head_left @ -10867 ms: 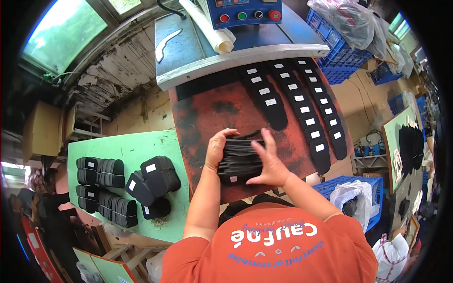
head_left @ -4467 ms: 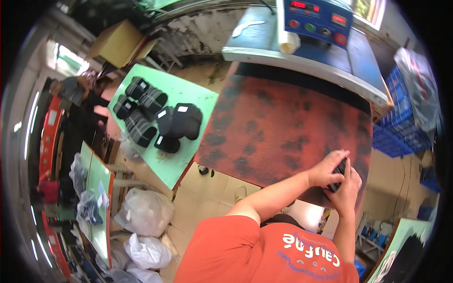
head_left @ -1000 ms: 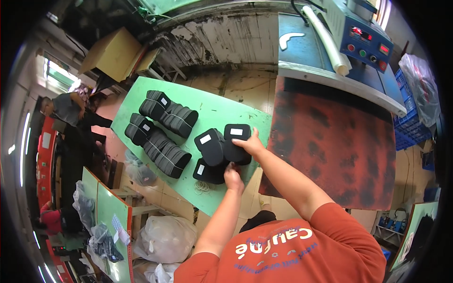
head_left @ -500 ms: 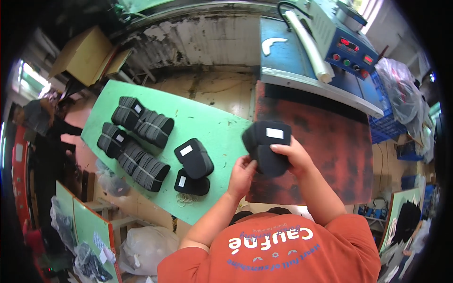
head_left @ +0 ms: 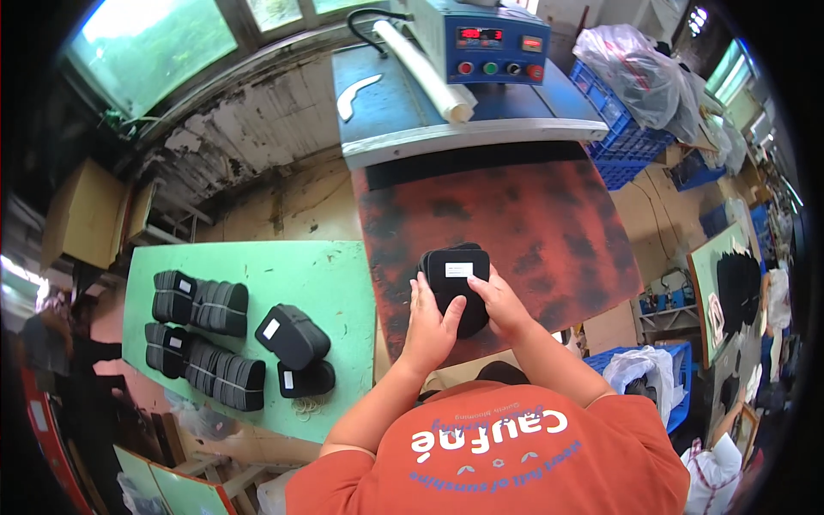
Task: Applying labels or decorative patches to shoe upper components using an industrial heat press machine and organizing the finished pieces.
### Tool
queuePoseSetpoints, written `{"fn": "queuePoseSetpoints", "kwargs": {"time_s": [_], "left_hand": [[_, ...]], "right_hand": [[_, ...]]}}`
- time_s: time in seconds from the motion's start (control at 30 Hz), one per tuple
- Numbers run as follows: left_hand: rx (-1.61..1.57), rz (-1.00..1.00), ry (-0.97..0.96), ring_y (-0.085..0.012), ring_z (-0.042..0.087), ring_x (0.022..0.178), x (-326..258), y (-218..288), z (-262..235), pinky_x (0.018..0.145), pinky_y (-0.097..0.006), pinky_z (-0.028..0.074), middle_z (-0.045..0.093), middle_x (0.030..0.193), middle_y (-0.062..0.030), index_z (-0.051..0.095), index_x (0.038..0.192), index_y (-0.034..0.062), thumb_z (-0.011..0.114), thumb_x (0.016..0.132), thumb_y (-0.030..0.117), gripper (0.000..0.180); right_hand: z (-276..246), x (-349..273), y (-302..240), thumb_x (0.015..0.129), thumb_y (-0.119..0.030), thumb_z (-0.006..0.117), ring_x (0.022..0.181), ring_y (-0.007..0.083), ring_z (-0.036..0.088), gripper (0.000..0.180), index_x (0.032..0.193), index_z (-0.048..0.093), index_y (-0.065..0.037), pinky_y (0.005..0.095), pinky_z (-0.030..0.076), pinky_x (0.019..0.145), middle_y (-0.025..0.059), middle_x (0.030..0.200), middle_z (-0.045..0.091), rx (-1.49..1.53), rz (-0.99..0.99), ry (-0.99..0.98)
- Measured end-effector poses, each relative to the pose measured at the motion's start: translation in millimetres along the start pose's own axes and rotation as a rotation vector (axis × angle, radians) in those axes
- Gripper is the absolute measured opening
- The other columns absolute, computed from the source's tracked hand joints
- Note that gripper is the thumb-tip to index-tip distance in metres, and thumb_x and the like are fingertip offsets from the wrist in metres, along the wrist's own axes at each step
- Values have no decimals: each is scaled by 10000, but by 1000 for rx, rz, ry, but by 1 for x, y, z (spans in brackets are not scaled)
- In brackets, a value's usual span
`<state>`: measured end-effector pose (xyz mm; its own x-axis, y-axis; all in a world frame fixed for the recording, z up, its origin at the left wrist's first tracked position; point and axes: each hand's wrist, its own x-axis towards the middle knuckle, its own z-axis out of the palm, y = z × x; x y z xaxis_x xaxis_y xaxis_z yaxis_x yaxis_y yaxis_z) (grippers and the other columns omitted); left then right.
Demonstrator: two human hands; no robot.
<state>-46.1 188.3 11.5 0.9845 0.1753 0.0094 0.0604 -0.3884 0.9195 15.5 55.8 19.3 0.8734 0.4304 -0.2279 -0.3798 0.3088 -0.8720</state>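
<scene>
Between my two hands is a stack of black rounded pads (head_left: 461,296) with a white label on its top piece, over the near part of the red-and-black worn board. My left hand (head_left: 429,326) presses along the stack's left side, thumb raised toward me. On the right side my right hand (head_left: 502,307) grips it, fingertips close to the label. To the left, a labelled black stack (head_left: 293,335) leans partly over another black stack (head_left: 306,379) on the green table (head_left: 343,275). Loose rubber bands (head_left: 309,407) lie beside them. Whether my stack touches the board is hidden.
Two long rows of banded dark pads (head_left: 221,307) lie at the green table's left. Beyond the red board (head_left: 506,215) stands a blue machine (head_left: 493,43) with lit displays, buttons and a white roll (head_left: 425,73). Blue crates (head_left: 614,129) with plastic bags stand right of it.
The view has swung to the right. My left hand has come up against the stack's side, and the stack now sits squarely between both hands over the red board.
</scene>
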Motion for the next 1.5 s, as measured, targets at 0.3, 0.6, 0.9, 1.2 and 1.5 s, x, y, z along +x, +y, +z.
{"fn": "queuePoseSetpoints", "kwargs": {"time_s": [0.3,0.6,0.9,1.2,1.5], "left_hand": [[-619,65,-137,-208,516,1070,26,50,50,900,-316,413,520,1179,-146,328,1314,-34,563,831,50,544],[429,389,155,-319,471,980,76,92,216,879,-400,384,529,1037,-165,564,1075,-47,745,654,133,492],[-557,-250,121,-23,386,461,228,74,353,394,-188,290,499,638,35,544,882,16,568,852,91,85],[20,0,365,-138,549,674,354,26,351,614,-273,454,598,775,-88,559,905,-79,639,806,106,224],[-453,-292,-37,-46,490,560,264,100,362,473,-184,384,576,760,-14,554,1033,-35,637,786,43,271]], "right_hand": [[-77,-22,-46,710,-167,743,1106,189,492,808,1350,266,-36,328,395,949,101,1216,489,170,-137,-136],[-244,-19,-67,692,-178,754,1075,222,526,707,1274,368,-70,372,461,901,102,1184,508,566,-34,10],[-394,-22,-107,754,-182,622,1068,251,539,579,1278,400,-82,402,446,921,121,1203,514,785,-65,53],[-407,-1,-109,775,-138,675,1071,231,533,570,1266,400,-44,397,447,919,112,1178,522,792,94,115],[-423,20,-118,814,-187,649,1104,215,497,547,1280,393,-56,374,404,954,87,1202,509,733,-2,225]]}}
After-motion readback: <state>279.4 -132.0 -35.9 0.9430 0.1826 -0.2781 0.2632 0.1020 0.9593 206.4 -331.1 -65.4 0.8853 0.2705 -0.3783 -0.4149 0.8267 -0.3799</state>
